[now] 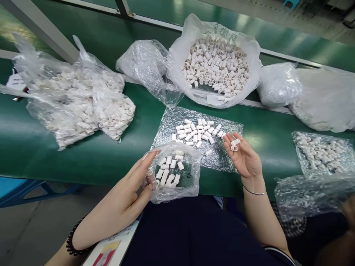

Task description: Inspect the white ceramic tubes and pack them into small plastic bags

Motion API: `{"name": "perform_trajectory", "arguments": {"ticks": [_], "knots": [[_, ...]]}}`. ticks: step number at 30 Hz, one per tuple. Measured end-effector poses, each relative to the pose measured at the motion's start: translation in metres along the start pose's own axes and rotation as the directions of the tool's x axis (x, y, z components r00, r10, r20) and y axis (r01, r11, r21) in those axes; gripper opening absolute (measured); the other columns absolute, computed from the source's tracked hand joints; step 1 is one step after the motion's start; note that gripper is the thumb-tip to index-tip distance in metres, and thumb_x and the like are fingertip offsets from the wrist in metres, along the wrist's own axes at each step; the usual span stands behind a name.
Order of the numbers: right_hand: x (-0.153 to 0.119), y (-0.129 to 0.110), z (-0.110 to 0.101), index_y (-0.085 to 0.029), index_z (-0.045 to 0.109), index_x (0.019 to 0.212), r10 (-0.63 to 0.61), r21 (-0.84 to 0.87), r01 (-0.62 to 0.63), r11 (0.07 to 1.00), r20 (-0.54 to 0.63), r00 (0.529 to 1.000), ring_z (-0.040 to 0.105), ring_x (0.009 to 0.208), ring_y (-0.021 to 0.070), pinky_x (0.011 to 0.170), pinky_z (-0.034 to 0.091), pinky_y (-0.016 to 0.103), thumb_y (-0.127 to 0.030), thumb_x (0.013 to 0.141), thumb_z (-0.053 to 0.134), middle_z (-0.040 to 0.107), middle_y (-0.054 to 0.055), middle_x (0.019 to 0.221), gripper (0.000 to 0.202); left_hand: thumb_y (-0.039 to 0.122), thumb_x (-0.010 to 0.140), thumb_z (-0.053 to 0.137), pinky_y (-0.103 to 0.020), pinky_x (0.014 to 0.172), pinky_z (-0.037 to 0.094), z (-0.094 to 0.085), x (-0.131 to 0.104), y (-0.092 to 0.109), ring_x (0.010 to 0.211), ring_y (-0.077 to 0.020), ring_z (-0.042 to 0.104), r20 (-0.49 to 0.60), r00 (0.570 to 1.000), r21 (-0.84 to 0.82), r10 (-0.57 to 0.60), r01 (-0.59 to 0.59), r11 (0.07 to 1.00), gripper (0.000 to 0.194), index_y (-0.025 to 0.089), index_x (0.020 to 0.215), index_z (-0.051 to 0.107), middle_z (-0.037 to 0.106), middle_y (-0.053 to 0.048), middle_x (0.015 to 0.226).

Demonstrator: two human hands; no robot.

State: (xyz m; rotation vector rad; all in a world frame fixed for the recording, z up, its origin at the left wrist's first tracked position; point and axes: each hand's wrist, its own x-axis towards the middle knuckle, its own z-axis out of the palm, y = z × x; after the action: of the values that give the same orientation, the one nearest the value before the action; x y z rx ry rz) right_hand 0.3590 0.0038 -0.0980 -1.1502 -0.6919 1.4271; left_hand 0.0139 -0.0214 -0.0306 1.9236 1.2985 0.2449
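Note:
My left hand [138, 184] grips the left edge of a clear plastic bag [192, 184], which hangs at the front edge of the green table with its mouth spread. Several short white pipe fittings [164, 176] lie inside it. My right hand [245, 157] is palm up to the right, fingers loosely curled, with a couple of white pipe fittings [235, 144] resting on the fingers. Between and beyond my hands, a loose group of the same fittings [198, 131] lies on a flat clear plastic sheet [222, 162].
Behind the sheet stands a large open bag [177, 51] full of fittings. Filled clear bags [74, 103] lie at the left. White bags [324, 96] and a smaller filled bag [321, 151] are at the right. Another person's hand [349, 210] shows at the right edge.

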Motion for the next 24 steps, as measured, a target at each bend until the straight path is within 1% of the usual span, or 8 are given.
{"name": "perform_trajectory", "arguments": {"ticks": [2,4,7,12,15,19,22,24], "knots": [[-0.003,0.001,0.002,-0.030,0.062,0.113,0.009,0.043,-0.009,0.999,-0.013,1.000,0.053,0.129,0.0188,0.120,0.030,0.043,-0.020,0.081,0.065,0.063,0.000,0.127,0.033,0.035,0.097,0.033,-0.022,0.074,0.053,0.000,-0.001,0.000,0.079,-0.0117,0.064,0.008,1.000,-0.019,-0.026,0.026,0.999,0.064,0.040,0.153,0.002,0.062,-0.002,0.112],[-0.004,0.001,0.005,-0.029,0.063,0.111,0.026,0.087,-0.023,0.996,-0.037,0.999,0.055,0.127,0.0181,0.121,0.029,0.040,-0.018,0.081,0.066,0.066,0.000,0.123,0.032,0.036,0.097,0.033,-0.022,0.074,0.054,0.001,-0.001,-0.001,0.074,-0.0113,0.063,0.014,0.999,-0.035,-0.037,0.037,0.999,0.064,0.040,0.153,0.002,0.063,-0.001,0.107],[-0.005,0.001,0.008,-0.024,0.064,0.112,0.059,0.170,-0.050,0.984,-0.048,0.997,0.057,0.124,0.0180,0.120,0.030,0.039,-0.029,0.090,0.053,0.067,0.003,0.122,0.025,0.038,0.097,0.034,-0.023,0.071,0.054,0.001,-0.002,-0.002,0.071,-0.0120,0.062,0.012,1.000,-0.044,-0.016,0.017,0.999,0.064,0.041,0.153,0.002,0.064,0.000,0.100],[-0.006,0.000,0.011,-0.023,0.063,0.115,0.083,0.232,-0.079,0.970,-0.005,0.997,0.055,0.127,0.0193,0.119,0.029,0.045,-0.040,0.095,0.039,0.065,0.006,0.127,0.036,0.035,0.097,0.035,-0.022,0.067,0.053,0.002,-0.003,-0.001,0.076,-0.0131,0.062,0.004,1.000,-0.050,-0.029,0.030,0.998,0.065,0.040,0.153,0.004,0.062,-0.003,0.116],[-0.012,-0.007,0.021,-0.024,0.064,0.113,0.102,0.223,-0.106,0.969,0.027,0.994,0.056,0.126,0.0194,0.119,0.031,0.046,-0.044,0.096,0.037,0.066,0.005,0.126,0.038,0.035,0.097,0.035,-0.017,0.055,0.048,0.002,-0.002,0.001,0.076,-0.0125,0.062,0.026,0.998,-0.101,-0.060,0.062,0.993,0.064,0.039,0.153,0.004,0.059,-0.005,0.121],[-0.030,-0.018,0.060,-0.026,0.062,0.116,0.050,0.207,-0.101,0.973,0.239,0.970,0.060,0.121,0.0197,0.110,0.044,0.044,-0.043,0.097,0.039,0.064,0.004,0.128,0.035,0.032,0.098,0.035,-0.015,0.056,0.049,0.004,0.001,0.005,0.079,-0.0121,0.061,0.053,0.998,-0.117,-0.040,0.046,0.992,0.063,0.038,0.154,0.005,0.057,-0.007,0.123],[-0.045,-0.018,0.099,-0.027,0.056,0.124,-0.015,0.072,-0.022,0.997,0.476,0.879,0.055,0.126,0.0223,0.108,0.046,0.046,-0.041,0.095,0.047,0.057,0.005,0.135,0.033,0.027,0.098,0.035,-0.020,0.073,0.053,0.007,0.004,0.008,0.082,-0.0117,0.061,0.051,0.998,-0.078,0.028,-0.024,0.997,0.063,0.036,0.154,0.007,0.057,-0.006,0.119],[-0.050,-0.016,0.118,-0.027,0.052,0.130,-0.056,-0.122,0.151,0.981,0.570,0.820,0.047,0.134,0.0226,0.113,0.041,0.046,-0.035,0.093,0.055,0.050,0.006,0.142,0.038,0.024,0.097,0.034,-0.022,0.077,0.053,0.008,0.005,0.009,0.082,-0.0111,0.061,0.034,0.997,-0.074,0.070,-0.067,0.995,0.063,0.036,0.154,0.007,0.056,-0.006,0.120]]}}
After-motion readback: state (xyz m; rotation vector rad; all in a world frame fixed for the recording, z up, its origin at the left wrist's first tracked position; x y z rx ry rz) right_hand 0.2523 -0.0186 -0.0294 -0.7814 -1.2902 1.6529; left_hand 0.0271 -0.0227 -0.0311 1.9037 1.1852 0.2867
